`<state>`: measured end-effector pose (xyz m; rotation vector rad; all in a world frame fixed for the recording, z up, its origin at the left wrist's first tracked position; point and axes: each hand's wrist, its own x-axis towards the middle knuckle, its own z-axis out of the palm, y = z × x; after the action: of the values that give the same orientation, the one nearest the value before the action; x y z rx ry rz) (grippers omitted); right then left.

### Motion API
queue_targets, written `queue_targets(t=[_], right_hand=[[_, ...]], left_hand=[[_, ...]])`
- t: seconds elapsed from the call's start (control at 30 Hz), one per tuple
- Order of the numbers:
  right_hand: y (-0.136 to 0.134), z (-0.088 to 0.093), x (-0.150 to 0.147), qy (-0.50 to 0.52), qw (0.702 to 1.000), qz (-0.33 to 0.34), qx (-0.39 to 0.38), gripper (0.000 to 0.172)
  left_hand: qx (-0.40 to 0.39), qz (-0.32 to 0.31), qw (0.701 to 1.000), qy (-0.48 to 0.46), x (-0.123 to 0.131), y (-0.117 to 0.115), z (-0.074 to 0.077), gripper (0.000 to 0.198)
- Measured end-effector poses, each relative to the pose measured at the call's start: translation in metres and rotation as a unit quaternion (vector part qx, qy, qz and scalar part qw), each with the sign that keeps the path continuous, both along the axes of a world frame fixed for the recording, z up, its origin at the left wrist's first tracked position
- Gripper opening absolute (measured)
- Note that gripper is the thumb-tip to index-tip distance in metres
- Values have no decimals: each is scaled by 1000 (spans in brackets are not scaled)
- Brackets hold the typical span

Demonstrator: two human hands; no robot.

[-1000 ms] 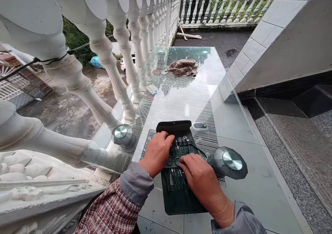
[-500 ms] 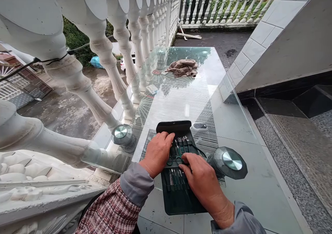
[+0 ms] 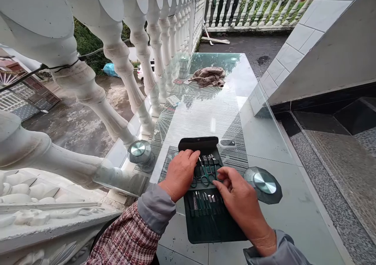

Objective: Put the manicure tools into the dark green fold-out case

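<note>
A dark green manicure case (image 3: 202, 229) lies unfolded on the glass table, its flap standing up at the far end. Its upper half holds green-handled scissors (image 3: 204, 179) and nail clippers (image 3: 209, 158); a row of slim metal tools (image 3: 205, 202) sits in loops below. My left hand (image 3: 181, 173) grips the case's left edge, fingers bent over it and partly covering the tools. At the right edge, my right hand (image 3: 237, 192) is closed in a pinch beside the scissors handles. What lies between its fingertips is too small to make out.
The glass table (image 3: 264, 139) stretches ahead over metal-capped supports (image 3: 264, 182). On it are a small grey-and-white device (image 3: 228, 143), a card (image 3: 173, 100) and a crumpled brown cloth (image 3: 208, 77). A white balustrade (image 3: 91, 89) runs along the left; stone steps (image 3: 331, 155) are at right.
My right hand has shifted right, off the scissors handles to the case's right side, uncovering more of the lower tools. My left hand stays on the case.
</note>
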<state>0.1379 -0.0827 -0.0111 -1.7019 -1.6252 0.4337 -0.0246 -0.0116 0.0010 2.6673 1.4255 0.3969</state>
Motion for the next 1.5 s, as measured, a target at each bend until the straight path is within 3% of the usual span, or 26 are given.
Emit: queue_targets(t=[0.33,0.6,0.97,1.17,1.5], right_hand=[[1,0,7,-32,999,-14,18,13],[-5,-4,-14,-95,987,96,92,11],[-3,-12,-23,-110,986,70,104,9],[-3,-8,-18,-78,987,77,116,12],[-6,15,30,49,991,-108,60,23]], left_hand=[[-5,-9,1000,-13,0,0,-1,39],[-13,-5,1000,-5,1,-1,0,39],[-17,-6,1000,2,3,-1,1,39],[-19,-4,1000,-4,2,0,1,39],[1,-15,999,-34,-5,-2,1,39]])
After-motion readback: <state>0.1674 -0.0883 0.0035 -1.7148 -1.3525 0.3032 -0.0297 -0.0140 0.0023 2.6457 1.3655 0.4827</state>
